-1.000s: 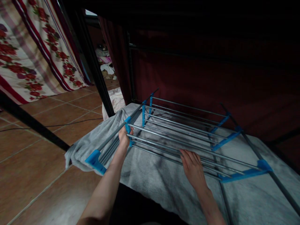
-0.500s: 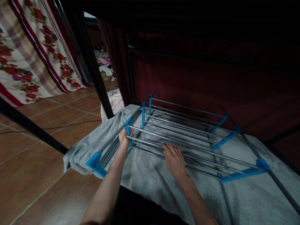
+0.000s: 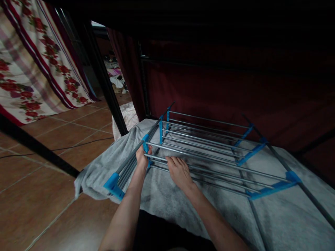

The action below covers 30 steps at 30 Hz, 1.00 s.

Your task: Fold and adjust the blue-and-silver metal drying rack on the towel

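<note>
A metal rack [image 3: 204, 152] with grey rods and blue plastic joints lies on a grey blanket [image 3: 157, 198]. My left hand [image 3: 142, 156] is closed round the blue bracket [image 3: 146, 143] at the rack's left side, beside the ends of the rods. Over the front rods, a little to the right, lies my right hand [image 3: 178, 169], its fingers curled on a metal rod [image 3: 159, 158] near that rod's left end. A blue corner piece [image 3: 114, 185] sits at the near left, by my left forearm.
Black metal posts [image 3: 104, 76] stand at the left, with a dark red curtain [image 3: 209, 90] behind the rack. A floral cloth [image 3: 39, 69] hangs at far left. A black cable [image 3: 78, 144] crosses the tiled floor [image 3: 47, 184].
My right hand has moved left along the rods, closer to my left hand. My left hand stays at the bracket, and the view has shifted slightly.
</note>
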Motion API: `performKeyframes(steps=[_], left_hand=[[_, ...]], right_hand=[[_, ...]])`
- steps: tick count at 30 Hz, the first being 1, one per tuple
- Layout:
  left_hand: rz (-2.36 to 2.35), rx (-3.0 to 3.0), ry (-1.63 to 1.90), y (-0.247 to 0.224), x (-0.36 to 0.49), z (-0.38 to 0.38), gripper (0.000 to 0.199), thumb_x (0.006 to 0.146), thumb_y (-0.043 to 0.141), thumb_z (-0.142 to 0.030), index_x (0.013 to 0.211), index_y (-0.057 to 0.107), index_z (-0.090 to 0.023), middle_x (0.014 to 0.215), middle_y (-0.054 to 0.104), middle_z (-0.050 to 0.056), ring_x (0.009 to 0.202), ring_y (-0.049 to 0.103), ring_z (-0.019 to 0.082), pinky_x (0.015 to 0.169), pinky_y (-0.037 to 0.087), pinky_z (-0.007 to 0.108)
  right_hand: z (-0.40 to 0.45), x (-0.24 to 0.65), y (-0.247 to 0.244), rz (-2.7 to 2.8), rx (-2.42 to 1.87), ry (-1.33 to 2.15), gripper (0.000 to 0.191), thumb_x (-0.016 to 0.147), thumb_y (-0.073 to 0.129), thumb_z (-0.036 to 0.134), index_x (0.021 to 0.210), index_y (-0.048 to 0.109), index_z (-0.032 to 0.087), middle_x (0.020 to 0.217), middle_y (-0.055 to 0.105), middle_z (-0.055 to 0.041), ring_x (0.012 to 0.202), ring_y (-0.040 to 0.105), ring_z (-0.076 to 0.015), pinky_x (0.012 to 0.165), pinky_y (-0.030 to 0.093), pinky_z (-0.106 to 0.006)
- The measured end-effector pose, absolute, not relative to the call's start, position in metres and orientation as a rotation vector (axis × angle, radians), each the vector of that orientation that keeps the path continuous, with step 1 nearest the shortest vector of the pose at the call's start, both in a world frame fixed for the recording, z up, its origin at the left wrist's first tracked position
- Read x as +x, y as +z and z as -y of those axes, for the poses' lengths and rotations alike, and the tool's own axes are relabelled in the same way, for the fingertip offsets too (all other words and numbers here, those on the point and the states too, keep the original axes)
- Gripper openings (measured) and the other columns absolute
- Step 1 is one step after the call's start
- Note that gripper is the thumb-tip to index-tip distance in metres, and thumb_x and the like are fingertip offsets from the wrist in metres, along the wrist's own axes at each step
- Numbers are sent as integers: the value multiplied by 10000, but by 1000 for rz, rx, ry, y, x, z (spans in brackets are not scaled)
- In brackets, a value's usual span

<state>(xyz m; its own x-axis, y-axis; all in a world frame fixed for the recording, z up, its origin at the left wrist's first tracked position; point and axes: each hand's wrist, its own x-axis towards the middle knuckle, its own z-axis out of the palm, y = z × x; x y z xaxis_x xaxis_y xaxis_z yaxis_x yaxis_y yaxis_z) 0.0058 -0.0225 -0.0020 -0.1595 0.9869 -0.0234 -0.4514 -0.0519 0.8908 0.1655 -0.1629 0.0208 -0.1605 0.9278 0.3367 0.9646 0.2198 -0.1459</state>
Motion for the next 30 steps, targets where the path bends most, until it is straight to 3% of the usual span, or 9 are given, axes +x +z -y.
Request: performKeyframes(steps=[8, 18, 23, 30], left_hand=[[-977, 869, 1551, -6, 5, 22, 429, 829, 585, -573, 620, 610, -199, 418, 446, -30, 376, 347, 92, 400, 268, 224], [-948, 843, 1653, -8, 3, 22, 240, 788, 651, -373, 624, 609, -203, 608, 588, -7, 550, 517, 131, 577, 468, 262], [-967, 839, 1669, -12, 1, 17, 173, 745, 728, -268, 638, 609, -202, 643, 602, -24, 612, 535, 129, 625, 482, 257], [-955, 779, 1627, -20, 2, 14, 259, 764, 739, -405, 652, 607, -212, 613, 583, -34, 568, 522, 127, 560, 480, 255]], right_hand=[[144, 143, 34, 2276, -1743, -85, 380, 1067, 376, 219, 1408, 544, 211, 1221, 685, -93, 1080, 644, -213, 951, 478, -339], [117, 115, 46, 2422, -1685, -47, 444, 1069, 318, 203, 1485, 476, 206, 1231, 671, -96, 1058, 659, -215, 833, 527, -321], [114, 114, 48, 2451, -1688, -40, 503, 1062, 307, 176, 1556, 389, 213, 1213, 672, -108, 1028, 664, -223, 806, 534, -340], [115, 114, 50, 2473, -1719, -11, 531, 1044, 318, 152, 1565, 366, 238, 1221, 676, -117, 1012, 682, -213, 823, 529, -326]])
